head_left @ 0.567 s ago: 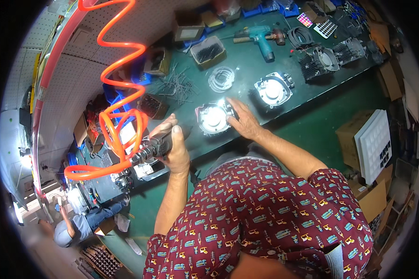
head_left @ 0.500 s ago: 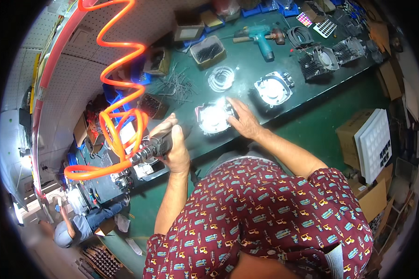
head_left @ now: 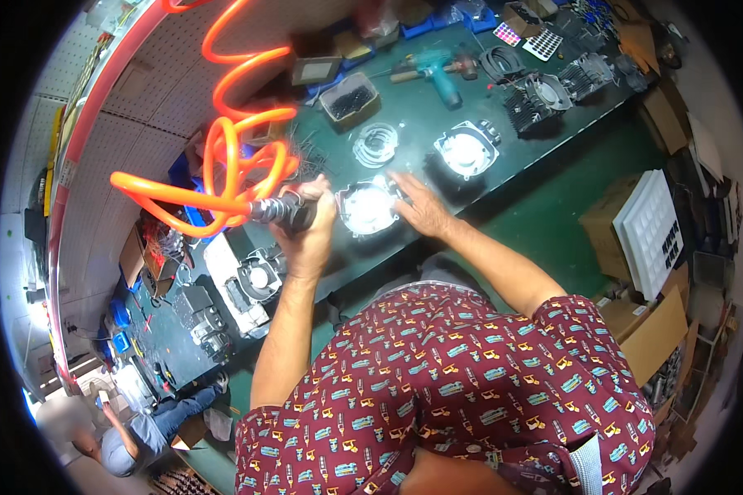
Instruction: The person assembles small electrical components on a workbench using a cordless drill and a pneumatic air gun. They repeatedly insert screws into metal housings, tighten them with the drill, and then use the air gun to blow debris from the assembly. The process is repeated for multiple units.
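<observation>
My left hand (head_left: 312, 239) is wrapped round the grip of a dark air tool (head_left: 292, 213), which has an orange coiled hose (head_left: 231, 198) joined to its end. The tool's working tip is hidden behind my fingers. On the green bench, a round pale metal housing (head_left: 365, 209) lies under a bright glare that washes out its detail. My right hand (head_left: 425, 208) grips the right edge of this housing, with thumb and fingers against it. A similar housing (head_left: 467, 152) sits farther right, and a stack of clear rings (head_left: 376, 146) lies just behind.
A teal power drill (head_left: 442, 76) and a box of small dark parts (head_left: 350, 101) stand at the back. Finned black engine parts (head_left: 545, 103) are at the right end. More machine parts (head_left: 256, 280) lie at left. Another person (head_left: 128, 441) sits at the lower left.
My left hand has brought the air tool closer to the housing, and the hose coils have shifted with it. My right hand stays at the housing. The whole view has moved slightly.
</observation>
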`<state>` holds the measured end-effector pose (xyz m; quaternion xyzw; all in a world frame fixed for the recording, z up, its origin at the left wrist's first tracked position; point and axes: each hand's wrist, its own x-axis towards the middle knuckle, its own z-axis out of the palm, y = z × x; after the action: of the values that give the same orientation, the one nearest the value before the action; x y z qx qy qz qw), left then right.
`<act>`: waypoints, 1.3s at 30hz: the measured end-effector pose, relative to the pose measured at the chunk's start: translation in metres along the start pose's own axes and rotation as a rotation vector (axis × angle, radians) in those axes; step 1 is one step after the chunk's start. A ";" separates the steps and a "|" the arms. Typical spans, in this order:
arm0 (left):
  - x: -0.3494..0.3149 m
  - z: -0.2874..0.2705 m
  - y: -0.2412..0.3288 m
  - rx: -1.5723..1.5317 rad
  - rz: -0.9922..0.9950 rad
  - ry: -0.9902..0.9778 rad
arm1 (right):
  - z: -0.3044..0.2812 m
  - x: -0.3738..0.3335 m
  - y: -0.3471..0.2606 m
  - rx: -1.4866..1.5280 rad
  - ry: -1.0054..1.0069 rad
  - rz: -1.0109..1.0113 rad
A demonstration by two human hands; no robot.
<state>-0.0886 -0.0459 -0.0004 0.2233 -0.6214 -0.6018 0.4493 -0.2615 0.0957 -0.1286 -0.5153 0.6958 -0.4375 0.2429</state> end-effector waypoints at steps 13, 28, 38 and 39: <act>-0.008 0.018 0.019 0.113 -0.003 0.139 | -0.008 0.005 0.013 -0.032 -0.085 -0.023; -0.050 0.062 0.008 0.026 0.119 0.300 | -0.014 0.009 0.020 0.054 -0.200 -0.064; -0.051 0.066 0.012 0.047 0.028 0.184 | -0.014 0.010 0.027 0.084 -0.192 -0.078; -0.051 0.067 0.015 0.044 -0.036 0.114 | -0.014 0.010 0.030 0.071 -0.196 -0.080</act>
<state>-0.1145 0.0350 0.0076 0.2780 -0.6039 -0.5821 0.4681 -0.2910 0.0935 -0.1462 -0.5740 0.6316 -0.4188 0.3101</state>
